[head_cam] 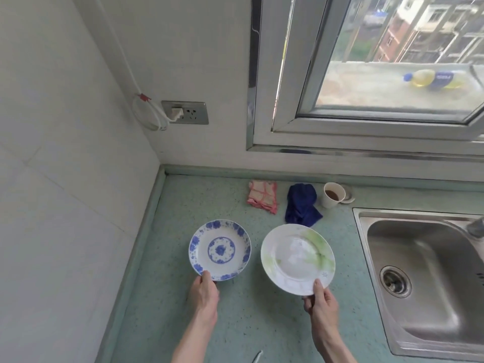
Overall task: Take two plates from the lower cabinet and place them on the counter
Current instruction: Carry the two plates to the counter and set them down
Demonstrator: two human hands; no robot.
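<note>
A small white plate with blue flowers [220, 249] is over the pale green counter [162, 297], left of centre. My left hand [204, 289] pinches its near rim, thumb on top. A larger white plate with green markings [298, 258] is to its right, slightly tilted. My right hand [320, 301] pinches that plate's near rim, thumb on top and fingers beneath. I cannot tell whether either plate rests fully on the counter.
A steel sink [424, 279] takes up the right side. Near the back wall lie a pink cloth [263, 196], a dark blue cloth [301, 205] and a paper cup [332, 195]. A wall socket with a white cord [183, 112] and a window [392, 61] are above.
</note>
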